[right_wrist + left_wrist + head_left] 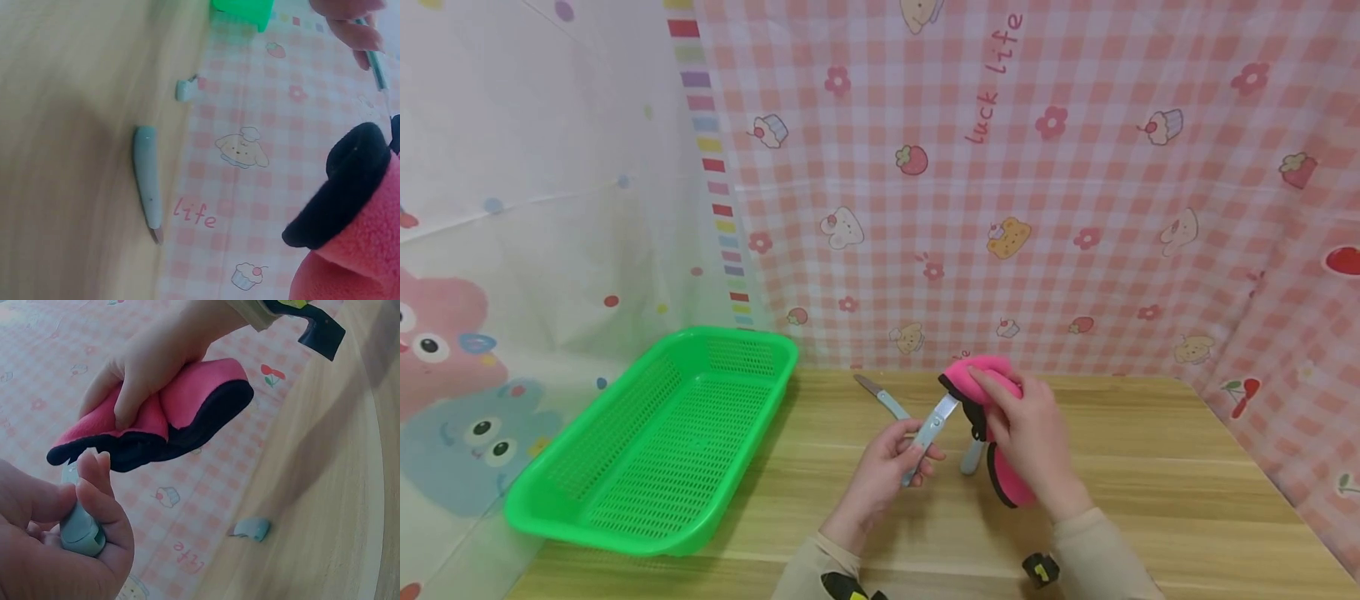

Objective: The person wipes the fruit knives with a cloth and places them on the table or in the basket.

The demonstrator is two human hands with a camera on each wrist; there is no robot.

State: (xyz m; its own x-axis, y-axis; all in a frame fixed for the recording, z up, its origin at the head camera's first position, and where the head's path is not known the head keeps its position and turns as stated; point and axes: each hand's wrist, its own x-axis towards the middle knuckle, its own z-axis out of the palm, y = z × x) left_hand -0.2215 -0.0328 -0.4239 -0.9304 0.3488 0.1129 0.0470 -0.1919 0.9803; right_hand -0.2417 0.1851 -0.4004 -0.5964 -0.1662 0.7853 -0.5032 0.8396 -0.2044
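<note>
My left hand [883, 467] grips the pale blue handle of a folding knife [928, 433], its blade unfolded and pointing up and right. The handle's end [82, 531] shows within the curled fingers in the left wrist view. My right hand [1030, 433] holds a bunched pink fleecy cloth [985, 377] with black edging. The cloth's black edge lies over the blade's tip and hides it; one pink part hangs lower, below the palm. In the right wrist view the cloth [356, 244] fills the lower right corner.
On the wooden table [1150, 500], a second pale blue knife [887, 402] lies unfolded behind the left hand. A third pale blue knife [972, 457] lies partly hidden below the cloth. A green perforated basket [752, 467] stands at the left. Patterned cloths hang behind and at the sides.
</note>
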